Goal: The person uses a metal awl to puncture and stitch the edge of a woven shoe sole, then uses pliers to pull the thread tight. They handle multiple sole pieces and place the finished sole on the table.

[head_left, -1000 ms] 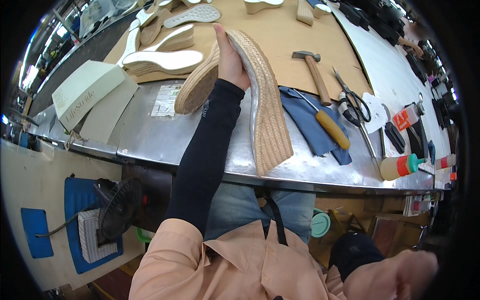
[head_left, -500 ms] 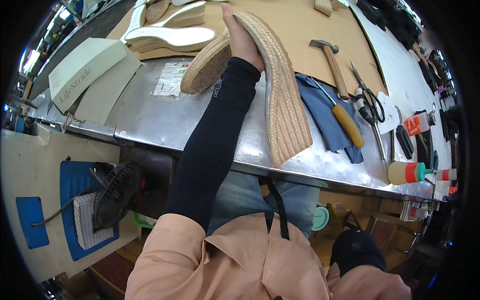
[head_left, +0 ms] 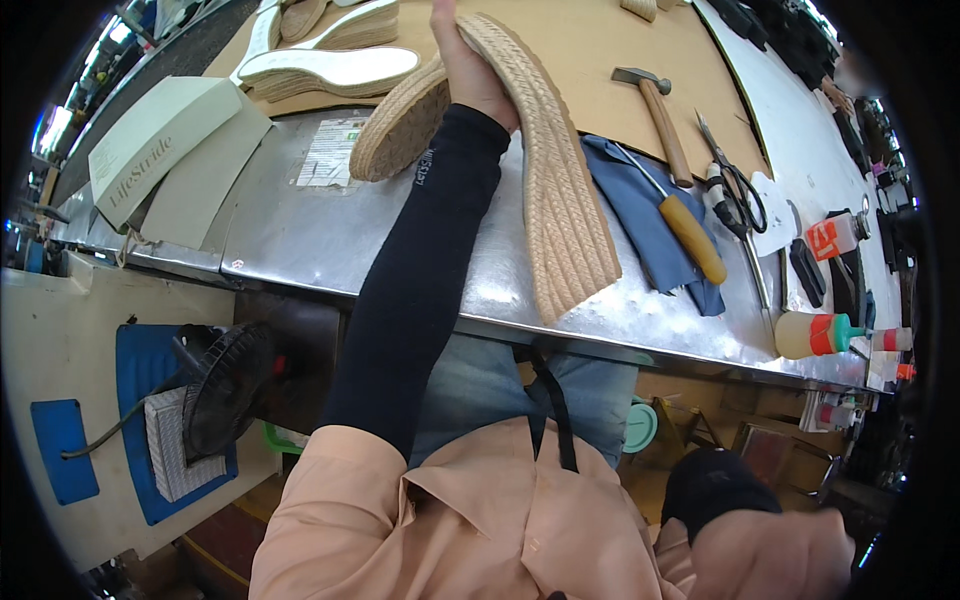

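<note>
My left hand (head_left: 478, 80) is closed round the upper part of a tall wedge shoe sole (head_left: 565, 200) wrapped in braided straw-coloured rope. Its thick heel end points toward me, over the front edge of the metal table. Just left of my wrist, a second braided sole (head_left: 400, 125) leans with its speckled underside showing, partly hidden by my arm. My right hand (head_left: 775, 555) is raised at the lower right, close to my body and away from the table. It is blurred, and I cannot make out its fingers or anything in them.
White-topped wedge soles (head_left: 330, 68) lie on brown cardboard (head_left: 560, 60). A pale shoebox (head_left: 165, 150) stands left. Rightward are a hammer (head_left: 665, 130), a wooden-handled tool (head_left: 692, 240) on blue cloth (head_left: 640, 210), scissors (head_left: 735, 180) and a glue bottle (head_left: 810, 335). A black fan (head_left: 230, 390) sits lower left.
My right hand has come into view at the lower right. The held sole stays in my left hand, and the whole scene has shifted slightly left and up.
</note>
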